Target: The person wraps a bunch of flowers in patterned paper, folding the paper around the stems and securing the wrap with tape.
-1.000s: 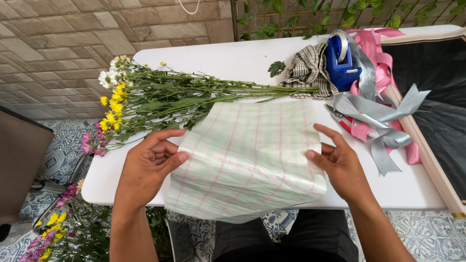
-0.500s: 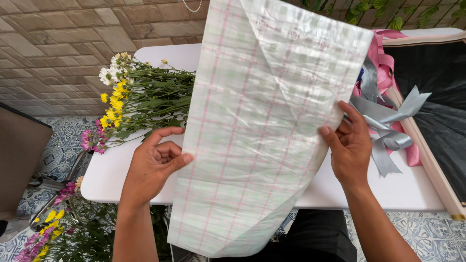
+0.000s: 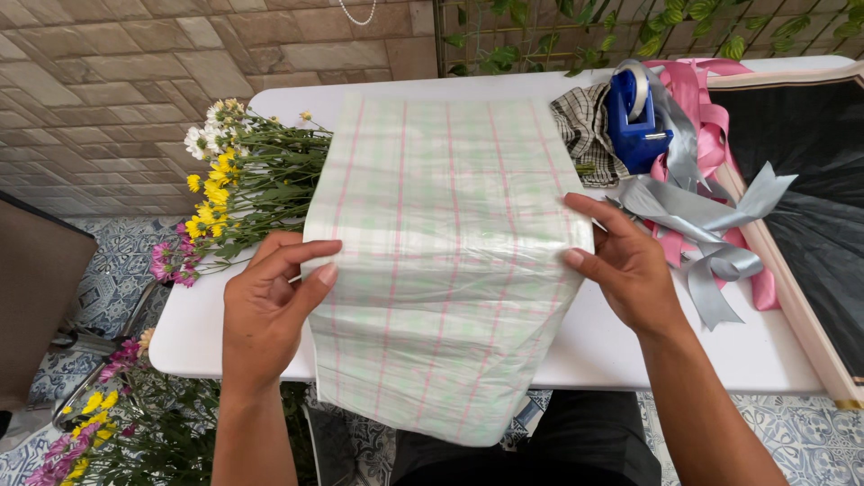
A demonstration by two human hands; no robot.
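Lowered since half a second ago, the plaid wrapping sheet (image 3: pixel 441 261) no longer stands up in front of the view; it now lies spread over the white table (image 3: pixel 630 360), its near edge hanging off the near side. Both hands have followed it down and sit at its side edges.

By size, the table comes first, filling the middle of the scene. A dark framed panel (image 3: pixel 810 207) lies along its right side. The sheet, pale green with pink lines, covers the table's centre. On the left, a bunch of flowers (image 3: pixel 234 193) with white, yellow and pink heads lies with its stems running under the sheet. More flowers (image 3: pixel 99 423) sit low at the near left, off the table. Grey and pink ribbons (image 3: pixel 711 207) pile at the right, near the panel. A checked cloth (image 3: pixel 589 126) lies at the far right of the sheet, with a blue tape dispenser (image 3: pixel 634 112) just beside it.

Smallest, the left hand (image 3: pixel 270 310) pinches the sheet's left edge between thumb and curled fingers. The right hand (image 3: pixel 625 261) grips the right edge, thumb on top and fingers extended.
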